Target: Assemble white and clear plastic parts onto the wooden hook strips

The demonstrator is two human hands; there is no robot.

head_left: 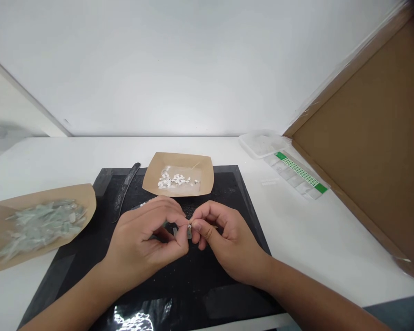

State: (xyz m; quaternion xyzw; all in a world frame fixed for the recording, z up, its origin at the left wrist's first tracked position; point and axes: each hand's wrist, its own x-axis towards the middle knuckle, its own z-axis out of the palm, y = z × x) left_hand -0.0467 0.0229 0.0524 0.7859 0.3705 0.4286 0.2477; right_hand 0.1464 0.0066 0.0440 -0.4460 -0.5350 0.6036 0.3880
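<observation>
Far left, a brown paper tray [86,195] holds a heap of pale green translucent strips [41,225], partly overlapping the black mat [227,202]; a dark flat tool [126,188] lies beside it on the mat. Mid-mat, left hand [148,241] and right hand [224,241] meet fingertip to fingertip, both pinched narrow on one small grey-green piece [189,231] held just above the mat. Behind them a second brown tray [152,177] contains small white bits [174,179]; further right, a clear plastic container [258,145] and a green-striped strip [298,172] sit on the white table [313,230].

both forearms are bare to the frame edge; no sleeves show. left hand [148,239] and right hand [224,239]: bare, no gloves, nails short.
</observation>
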